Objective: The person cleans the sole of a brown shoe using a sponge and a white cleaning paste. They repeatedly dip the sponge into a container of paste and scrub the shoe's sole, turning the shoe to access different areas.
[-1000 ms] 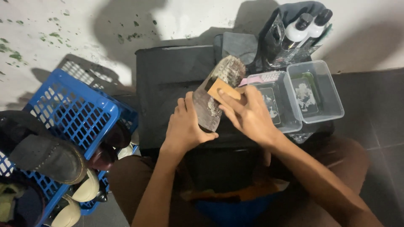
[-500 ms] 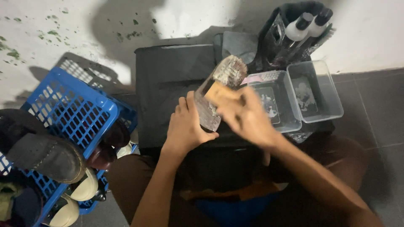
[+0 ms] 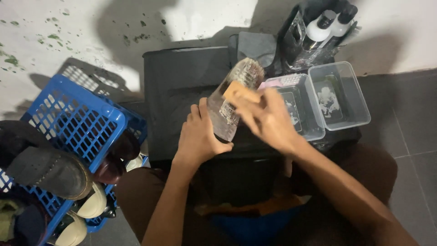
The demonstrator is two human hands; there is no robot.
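Observation:
My left hand [image 3: 196, 139] grips a shoe [image 3: 234, 98] turned sole up, its grey, dirty sole tilted away from me over a black box [image 3: 180, 91]. My right hand [image 3: 266, 119] holds a small wooden brush [image 3: 240, 92] pressed against the middle of the sole; this hand is motion-blurred.
Two clear plastic tubs [image 3: 339, 95] with murky water stand to the right of the shoe. Behind them sits a black caddy with white bottles [image 3: 321, 25]. A blue plastic crate [image 3: 68, 132] full of shoes stands on the left, against a stained white wall.
My right hand with the brush has slid back and forth along the sole. My left hand and the shoe have stayed in place.

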